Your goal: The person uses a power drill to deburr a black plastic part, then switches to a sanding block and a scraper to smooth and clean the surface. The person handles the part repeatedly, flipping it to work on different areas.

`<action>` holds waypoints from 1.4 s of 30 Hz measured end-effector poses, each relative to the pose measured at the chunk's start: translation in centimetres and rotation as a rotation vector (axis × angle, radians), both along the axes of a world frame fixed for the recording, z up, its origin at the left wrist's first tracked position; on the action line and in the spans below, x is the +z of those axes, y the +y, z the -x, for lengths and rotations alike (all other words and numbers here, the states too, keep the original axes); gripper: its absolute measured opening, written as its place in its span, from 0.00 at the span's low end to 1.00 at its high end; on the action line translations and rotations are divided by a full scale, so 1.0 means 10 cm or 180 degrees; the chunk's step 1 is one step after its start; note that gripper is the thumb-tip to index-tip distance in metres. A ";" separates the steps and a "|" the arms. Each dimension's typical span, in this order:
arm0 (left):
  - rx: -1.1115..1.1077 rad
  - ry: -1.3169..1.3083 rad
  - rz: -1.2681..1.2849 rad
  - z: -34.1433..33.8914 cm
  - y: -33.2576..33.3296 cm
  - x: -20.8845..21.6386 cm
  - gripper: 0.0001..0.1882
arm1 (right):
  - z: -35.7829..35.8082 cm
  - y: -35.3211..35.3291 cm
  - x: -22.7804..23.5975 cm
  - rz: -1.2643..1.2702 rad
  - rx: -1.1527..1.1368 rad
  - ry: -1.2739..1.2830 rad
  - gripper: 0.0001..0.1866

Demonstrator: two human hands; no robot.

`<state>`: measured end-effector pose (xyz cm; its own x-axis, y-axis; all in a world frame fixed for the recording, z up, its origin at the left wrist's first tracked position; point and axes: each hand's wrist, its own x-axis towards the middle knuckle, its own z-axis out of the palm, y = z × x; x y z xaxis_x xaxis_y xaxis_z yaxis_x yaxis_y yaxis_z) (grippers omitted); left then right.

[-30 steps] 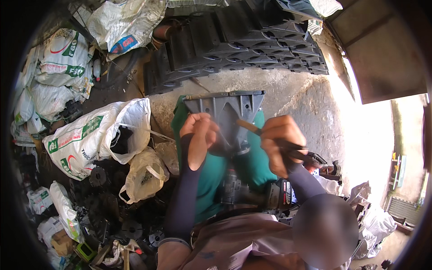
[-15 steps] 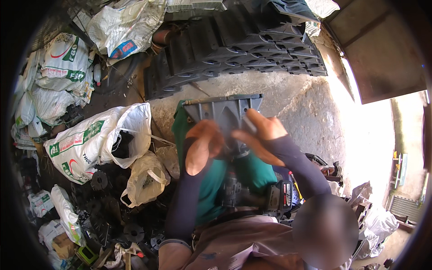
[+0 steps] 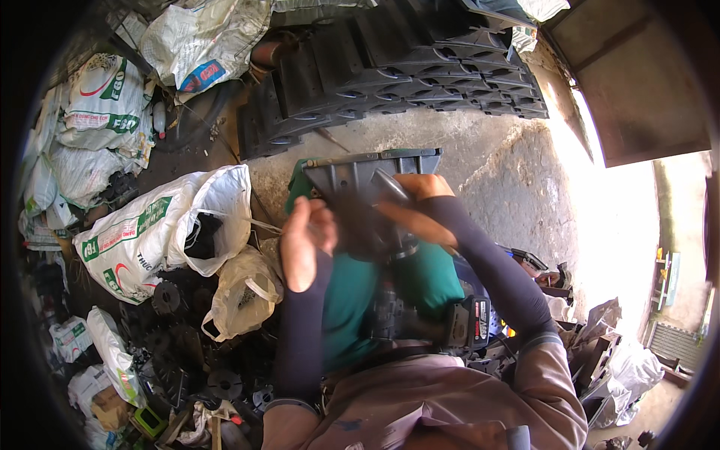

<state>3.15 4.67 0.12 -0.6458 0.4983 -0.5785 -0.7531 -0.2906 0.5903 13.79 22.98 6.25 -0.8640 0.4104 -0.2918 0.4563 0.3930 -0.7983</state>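
Note:
A black ribbed plastic part (image 3: 341,176) with a straight top bar rests on my lap, over green trousers (image 3: 424,289). My right hand (image 3: 424,210) is over its right side, fingers wrapped round a grey rod-like thing (image 3: 391,185). Beside that hand, over the middle of the part, is a dark shape (image 3: 364,221) smeared by motion; its kind cannot be told, nor whether it joins the rod. Off the part's left edge, my left hand (image 3: 304,240) is raised with loosely bent fingers apart, and nothing shows in it.
Stacked black plastic parts (image 3: 405,75) lie ahead on the concrete floor (image 3: 495,169). On the left are an open white sack (image 3: 150,232), a smaller beige bag (image 3: 244,296) and heaped black pieces (image 3: 180,345). A battery-powered tool (image 3: 469,326) sits near my right hip.
My left hand has moved left, away from the middle of the part. The right hand has shifted slightly up and inward with the rod-like thing, and the dark blurred shape now shows beside it.

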 end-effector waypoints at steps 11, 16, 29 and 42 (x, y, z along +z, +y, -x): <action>0.0368 -0.0229 -0.0470 -0.06 -0.25 -0.20 0.17 | 0.14 -0.02 -0.28 -0.0437 0.0320 -0.0269 0.13; 0.0173 -0.0073 -0.0490 -0.06 -0.22 -0.19 0.18 | 0.19 -0.09 -0.25 -0.0874 0.0649 -0.0319 0.09; -0.0265 0.0198 -0.0259 -0.14 -0.05 -0.08 0.16 | 0.25 -0.11 -0.29 -0.0990 0.0689 -0.0761 0.11; -0.0363 0.0551 -0.0129 -0.15 -0.08 0.01 0.13 | 0.01 -0.07 0.14 -0.0807 0.0214 -0.0446 0.15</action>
